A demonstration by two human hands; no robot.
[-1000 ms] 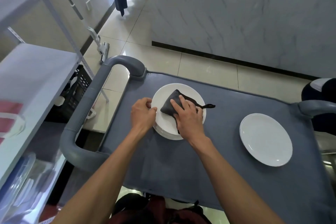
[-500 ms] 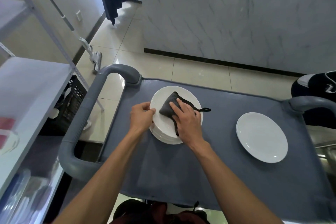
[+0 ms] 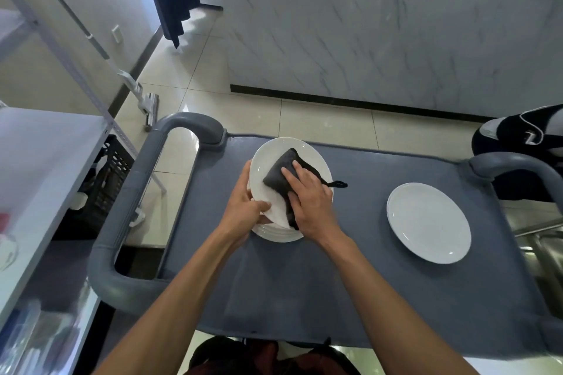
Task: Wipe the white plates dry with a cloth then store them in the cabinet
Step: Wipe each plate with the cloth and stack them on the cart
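The left hand [image 3: 243, 210] is gripping the top plate [image 3: 265, 161] at its 8 o'clock rim, tilting it off the plate stack [image 3: 274, 234] on the grey cart [image 3: 335, 283]. The right hand [image 3: 310, 195] is pressing the dark cloth [image 3: 278, 172] flat-fingered onto it. A single plate [image 3: 428, 222] is lying at the stack's 3 o'clock, well apart.

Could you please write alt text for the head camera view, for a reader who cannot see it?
A person's left hand grips the near-left rim of the top white plate of a stack on a grey cart, tilting it up, while the right hand presses a dark cloth onto it. A single white plate lies to the right.
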